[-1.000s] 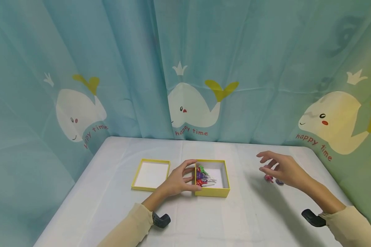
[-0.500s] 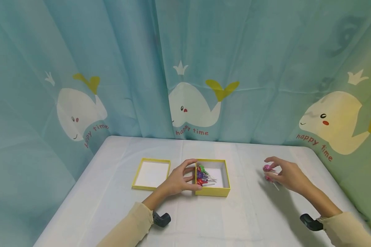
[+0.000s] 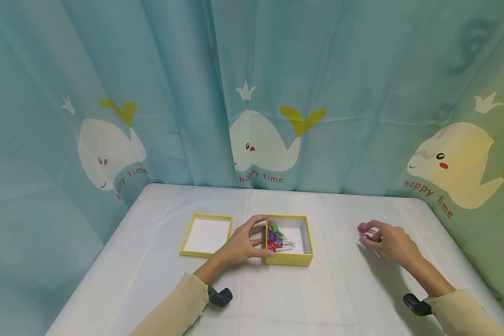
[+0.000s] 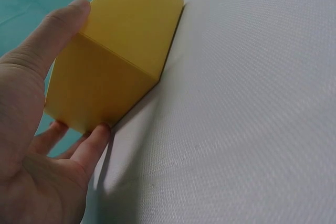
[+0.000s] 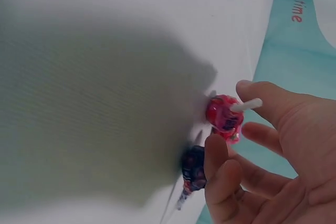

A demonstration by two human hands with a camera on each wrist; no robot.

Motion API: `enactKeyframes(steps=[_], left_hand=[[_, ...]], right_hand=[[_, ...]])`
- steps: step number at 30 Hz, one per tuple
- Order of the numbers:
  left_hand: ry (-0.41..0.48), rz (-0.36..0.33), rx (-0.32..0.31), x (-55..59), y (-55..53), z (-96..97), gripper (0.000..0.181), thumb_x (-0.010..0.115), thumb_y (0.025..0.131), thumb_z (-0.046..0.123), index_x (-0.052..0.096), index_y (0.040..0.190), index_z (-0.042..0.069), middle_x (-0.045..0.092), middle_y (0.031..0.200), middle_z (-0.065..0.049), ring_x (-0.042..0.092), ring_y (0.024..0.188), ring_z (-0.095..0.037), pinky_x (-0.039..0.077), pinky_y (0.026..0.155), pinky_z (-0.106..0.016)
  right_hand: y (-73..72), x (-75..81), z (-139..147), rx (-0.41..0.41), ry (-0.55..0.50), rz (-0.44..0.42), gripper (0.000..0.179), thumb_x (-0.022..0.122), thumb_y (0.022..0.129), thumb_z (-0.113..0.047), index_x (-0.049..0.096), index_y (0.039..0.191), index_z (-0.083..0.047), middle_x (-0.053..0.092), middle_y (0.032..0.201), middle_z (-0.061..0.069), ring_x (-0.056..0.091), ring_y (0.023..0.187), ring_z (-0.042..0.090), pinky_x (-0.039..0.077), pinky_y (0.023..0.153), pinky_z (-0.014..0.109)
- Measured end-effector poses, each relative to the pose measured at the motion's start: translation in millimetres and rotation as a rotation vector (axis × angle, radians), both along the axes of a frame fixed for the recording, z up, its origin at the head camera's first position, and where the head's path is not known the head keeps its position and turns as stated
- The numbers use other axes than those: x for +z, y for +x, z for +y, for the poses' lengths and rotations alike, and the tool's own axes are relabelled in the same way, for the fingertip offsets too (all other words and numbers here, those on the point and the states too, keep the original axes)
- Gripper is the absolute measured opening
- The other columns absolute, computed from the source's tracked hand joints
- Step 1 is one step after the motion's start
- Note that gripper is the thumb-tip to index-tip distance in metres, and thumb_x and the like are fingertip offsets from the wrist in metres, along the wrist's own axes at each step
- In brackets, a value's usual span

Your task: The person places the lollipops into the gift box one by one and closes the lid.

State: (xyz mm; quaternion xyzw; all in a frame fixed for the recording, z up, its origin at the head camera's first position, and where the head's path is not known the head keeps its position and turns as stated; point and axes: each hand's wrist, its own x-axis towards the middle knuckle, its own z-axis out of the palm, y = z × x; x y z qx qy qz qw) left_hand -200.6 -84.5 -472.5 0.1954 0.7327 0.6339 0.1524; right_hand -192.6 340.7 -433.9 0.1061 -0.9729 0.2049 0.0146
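Pink lollipop (image 3: 363,227): is lying on the white table (image 3: 319,298), just beside the right hand (image 3: 396,240); probably light and hard-headed, wrapper slippery, stick likely the surest hold.
Right hand: thumb and forefinger are standing apart, leaving a gap; contact cannot be told.
Dark lollipop (image 5: 194,169): is lying near those fingers.
Left hand (image 3: 239,245): is gripping the left end of the yellow box (image 3: 290,260).
Box contents: green, purple and red lollipops (image 3: 271,237), heads resting toward the left wall, sticks pointing right.
Lid (image 3: 206,234): is lying left, showing white inside.
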Motion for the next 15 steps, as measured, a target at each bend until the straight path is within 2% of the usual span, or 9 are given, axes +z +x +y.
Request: enactKeyframes(steps=[5, 15], left_hand=[[0.0, 0.002, 0.002, -0.9, -0.8, 0.2, 0.093, 0.092, 0.077, 0.011, 0.041, 0.154, 0.022, 0.032, 0.164, -0.006, 0.04, 0.147, -0.029, 0.049, 0.11, -0.034], [0.011, -0.004, 0.003, -1.9, -0.2, 0.3, 0.093, 0.092, 0.077, 0.012, 0.041, 0.154, 0.023, 0.032, 0.164, -0.008, 0.039, 0.147, -0.03, 0.048, 0.111, -0.036]], right_hand=[[1.0, -3.5, -2.7, -0.036, 0.016, -0.02, 0.029, 0.079, 0.089, -0.023, 0.069, 0.111, -0.007, 0.064, 0.076, -0.001, 0.052, 0.063, 0.016, 0.039, 0.049, 0.031], [2.5, -4.4, -6.2, -0.093, 0.052, -0.047, 0.019, 0.076, 0.091, -0.022, 0.071, 0.104, -0.009, 0.065, 0.079, -0.001, 0.052, 0.066, 0.019, 0.036, 0.049, 0.032]])
